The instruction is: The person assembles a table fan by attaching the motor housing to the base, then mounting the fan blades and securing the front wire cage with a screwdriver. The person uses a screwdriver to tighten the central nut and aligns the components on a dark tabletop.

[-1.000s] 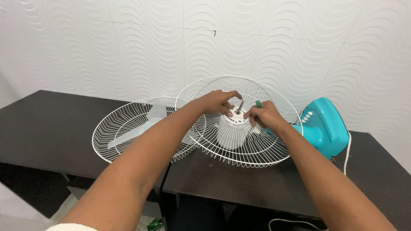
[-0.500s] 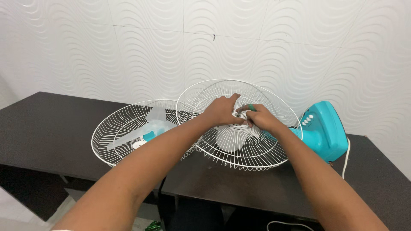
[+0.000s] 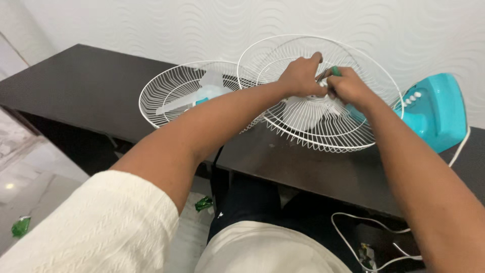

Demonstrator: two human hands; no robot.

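Note:
A white wire fan guard [image 3: 323, 136] sits around the white motor housing [image 3: 303, 114] of a teal fan lying on a dark table [image 3: 313, 172]. My left hand [image 3: 301, 77] rests on the hub at the guard's centre, fingers curled over it. My right hand [image 3: 347, 86] is closed on a green-handled screwdriver [image 3: 334, 71], its tip hidden between my hands at the hub. The fan's teal base [image 3: 437, 111] with white buttons lies to the right.
A second white wire guard [image 3: 174, 93] lies to the left with a pale translucent fan blade [image 3: 202, 93] inside it. A white power cord [image 3: 353, 227] trails under the table's front edge. Green wrappers [image 3: 203, 203] lie on the floor. A wavy white wall stands behind.
The camera has tilted down and shifted, so my lap and sleeve now show. Both hands have closed in together at the hub; the screwdriver stays in my right hand.

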